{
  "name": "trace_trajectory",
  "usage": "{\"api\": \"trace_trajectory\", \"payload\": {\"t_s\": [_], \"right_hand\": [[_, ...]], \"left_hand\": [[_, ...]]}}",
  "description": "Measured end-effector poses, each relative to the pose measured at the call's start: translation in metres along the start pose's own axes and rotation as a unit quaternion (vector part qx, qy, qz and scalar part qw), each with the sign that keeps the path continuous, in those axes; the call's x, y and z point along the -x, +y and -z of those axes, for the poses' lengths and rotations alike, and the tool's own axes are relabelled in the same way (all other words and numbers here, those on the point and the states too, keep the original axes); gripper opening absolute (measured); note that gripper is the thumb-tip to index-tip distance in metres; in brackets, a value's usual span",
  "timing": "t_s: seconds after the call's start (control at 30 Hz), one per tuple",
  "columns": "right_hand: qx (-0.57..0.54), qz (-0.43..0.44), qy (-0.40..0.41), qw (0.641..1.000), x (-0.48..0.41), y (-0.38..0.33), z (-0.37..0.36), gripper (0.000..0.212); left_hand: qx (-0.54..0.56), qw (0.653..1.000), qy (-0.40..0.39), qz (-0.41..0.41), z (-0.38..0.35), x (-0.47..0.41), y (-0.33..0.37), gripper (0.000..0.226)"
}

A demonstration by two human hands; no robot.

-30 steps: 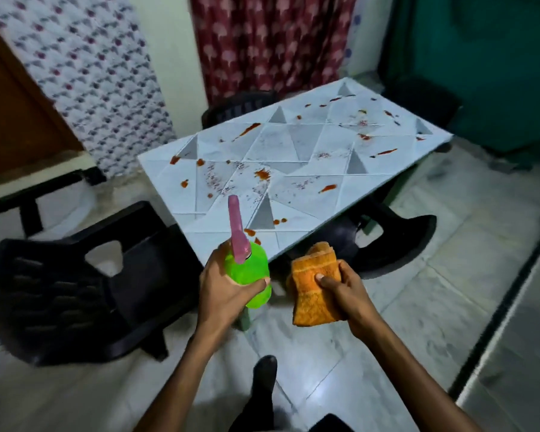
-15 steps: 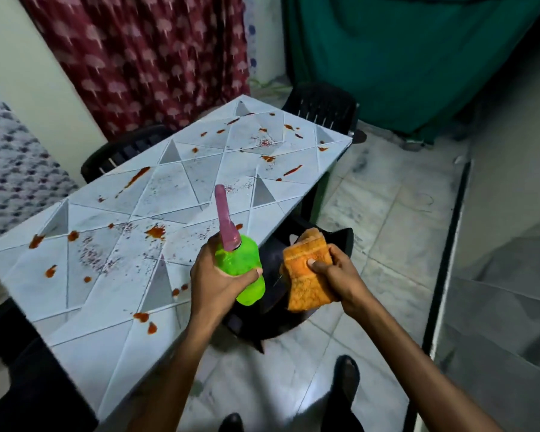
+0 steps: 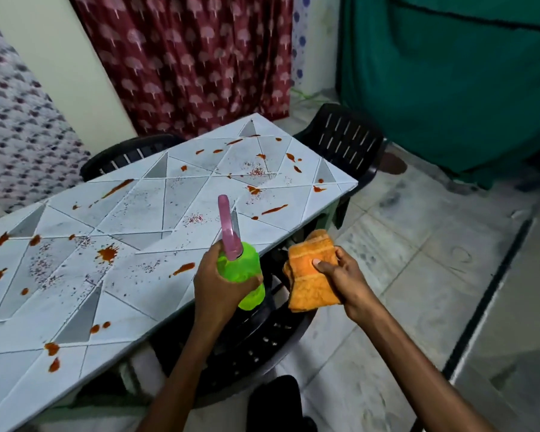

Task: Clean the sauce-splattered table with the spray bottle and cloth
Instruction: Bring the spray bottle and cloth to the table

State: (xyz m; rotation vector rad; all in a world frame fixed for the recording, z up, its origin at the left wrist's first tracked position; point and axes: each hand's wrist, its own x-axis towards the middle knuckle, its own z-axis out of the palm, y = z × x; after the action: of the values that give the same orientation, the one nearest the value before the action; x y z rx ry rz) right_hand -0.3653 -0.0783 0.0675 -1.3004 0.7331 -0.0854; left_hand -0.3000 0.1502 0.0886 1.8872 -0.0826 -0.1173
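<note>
table (image 3: pixel 122 307): cut by left frame edge | spray bottle (image 3: pixel 240 266): partly hidden under left hand (image 3: pixel 219 294)

The bench (image 3: pixel 144 294) has a pale grey top patterned with triangles. Red-orange sauce splatters (image 3: pixel 108 253) lie scattered across it as blobs, streaks and fine specks. On the tiled floor (image 3: pixel 402 275) a black plastic chair (image 3: pixel 346 141) stands at the bench's far end. A second chair (image 3: pixel 128 154) stands along its far side and a third chair (image 3: pixel 253 344) at its near edge.

Dim indoor light, soft shadows, slightly soft focus — wide-angle bending at edges, no glare
</note>
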Motion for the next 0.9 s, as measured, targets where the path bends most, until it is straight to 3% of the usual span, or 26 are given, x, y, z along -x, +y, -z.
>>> {"api": "trace_trajectory", "payload": {"t_s": [0.07,0.17,0.27,0.37,0.47,0.9], "right_hand": [[0.001,-0.005,-0.008,1.0,-0.028,-0.012,0.009,0.026],[0.014,-0.015,-0.026,0.999,-0.082,-0.031,0.023,0.025],[0.042,-0.014,-0.052,0.998,-0.135,-0.05,0.037,0.028],[0.075,-0.016,-0.062,0.995,-0.182,-0.069,0.05,0.029],[0.096,-0.014,-0.075,0.992,-0.222,-0.094,0.057,0.028],[0.225,-0.027,-0.201,0.953,-0.384,-0.142,0.054,0.04]], "left_hand": [[0.025,1.0,0.005,0.003,-0.027,-0.012,0.01,0.062],[0.034,0.999,0.018,0.014,-0.069,-0.046,0.016,0.059],[0.049,0.997,0.052,0.02,-0.096,-0.082,0.008,0.074],[0.059,0.996,0.056,0.033,-0.128,-0.124,0.008,0.07],[0.067,0.996,0.04,0.051,-0.153,-0.162,0.011,0.082],[-0.007,0.979,0.198,0.053,-0.218,-0.242,0.038,0.078]]}}
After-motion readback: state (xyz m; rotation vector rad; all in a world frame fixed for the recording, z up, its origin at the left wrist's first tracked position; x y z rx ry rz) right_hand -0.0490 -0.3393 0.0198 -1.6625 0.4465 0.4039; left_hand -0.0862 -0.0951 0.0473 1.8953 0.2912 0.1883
